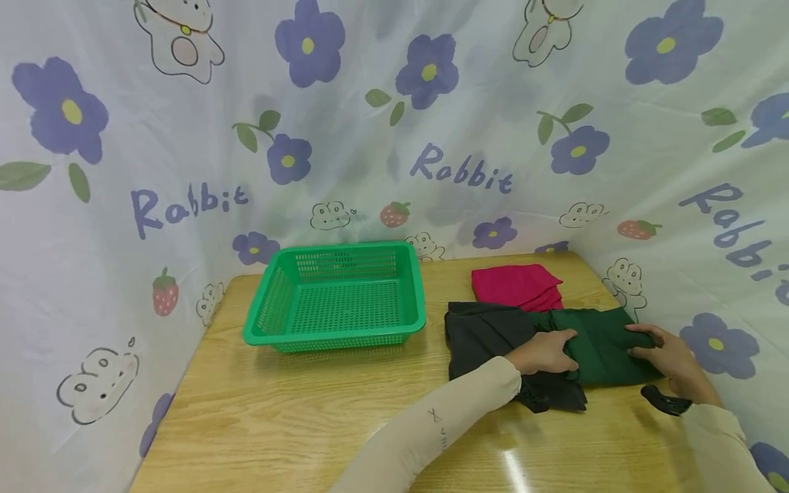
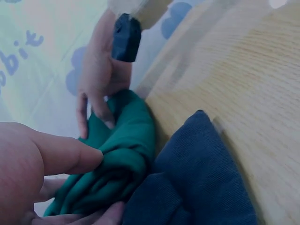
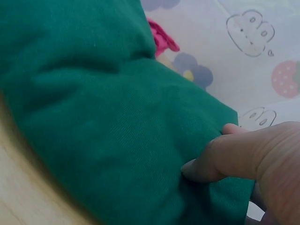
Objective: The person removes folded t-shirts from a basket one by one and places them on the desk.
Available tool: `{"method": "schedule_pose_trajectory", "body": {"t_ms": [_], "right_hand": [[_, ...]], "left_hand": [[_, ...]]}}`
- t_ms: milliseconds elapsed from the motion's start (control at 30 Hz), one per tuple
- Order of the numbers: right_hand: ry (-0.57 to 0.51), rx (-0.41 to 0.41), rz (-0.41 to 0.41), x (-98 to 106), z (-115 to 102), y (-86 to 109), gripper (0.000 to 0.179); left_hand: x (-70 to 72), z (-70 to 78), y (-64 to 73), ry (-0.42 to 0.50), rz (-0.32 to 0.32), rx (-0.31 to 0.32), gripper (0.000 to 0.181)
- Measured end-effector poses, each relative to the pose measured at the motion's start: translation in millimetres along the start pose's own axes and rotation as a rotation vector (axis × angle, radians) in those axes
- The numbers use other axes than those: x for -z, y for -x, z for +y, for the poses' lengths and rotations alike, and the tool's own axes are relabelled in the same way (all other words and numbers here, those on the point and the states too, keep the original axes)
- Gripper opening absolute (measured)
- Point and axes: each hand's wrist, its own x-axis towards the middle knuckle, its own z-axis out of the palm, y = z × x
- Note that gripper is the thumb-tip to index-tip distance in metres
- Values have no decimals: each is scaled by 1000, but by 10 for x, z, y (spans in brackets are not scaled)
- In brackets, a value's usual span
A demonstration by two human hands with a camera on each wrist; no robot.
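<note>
A folded dark green cloth [image 1: 600, 342] lies at the right of the table, its left part over a black cloth [image 1: 493, 332]. My left hand [image 1: 545, 350] grips the green cloth's rolled left end, thumb and fingers on either side of the layers in the left wrist view. At the opposite end, my right hand [image 1: 670, 357] pinches the cloth, and the right wrist view has the thumb pressing into the green fabric [image 3: 117, 122]. Behind both cloths is a folded red-pink cloth [image 1: 516, 286], partly covered by them.
A green plastic basket [image 1: 335, 340] with perforated walls stands at the back left of the wooden table [image 1: 296, 418]. White curtains [image 1: 370, 137] printed with flowers and rabbits hang behind the table and along its sides, close to my right hand.
</note>
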Motion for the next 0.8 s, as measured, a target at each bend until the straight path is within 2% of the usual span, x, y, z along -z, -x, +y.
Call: {"method": "schedule_pose_trajectory", "body": {"t_ms": [333,500,600,700,800], "right_hand": [[21,-13,12,-38,-59,-98,63],[156,14,95,-101,-149,-55,65],[289,88,201,-149,-216,-36,58],[404,189,300,-186,-336,-61,49],[450,275,327,-210,-509,-95,45]], "left_hand": [[108,-87,-40,98,28,18,56],[233,-145,-9,92,45,-25,39],[403,-170,52,110,42,-94,29],[653,-183,151,130,41,-179,23],[946,-213,291,74,57,-283,19]]}}
